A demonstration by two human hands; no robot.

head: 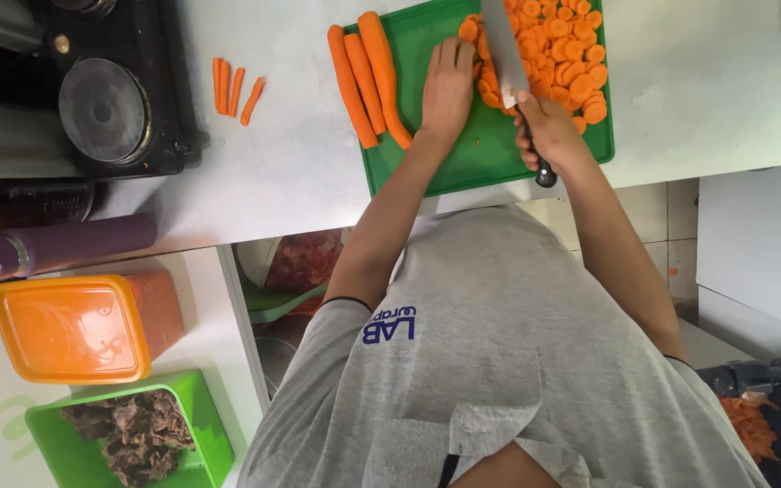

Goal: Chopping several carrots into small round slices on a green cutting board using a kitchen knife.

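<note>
White counter [255, 172] carries a green cutting board [481, 154]. My left hand [446, 86] lies flat, fingers together, pressing a carrot [472, 32] against the board, beside three whole peeled carrots [368, 77]. My right hand [549, 131] is clamped around a knife [503, 45], its blade next to a heap of carrot slices [567, 54].

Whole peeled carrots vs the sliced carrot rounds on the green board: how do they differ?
The whole peeled orange carrots are long and uncut; the orange carrot rounds are thin discs. The carrots lie side by side at the left edge of the green plastic cutting board; the rounds sit heaped at its right. Both are orange.
</note>
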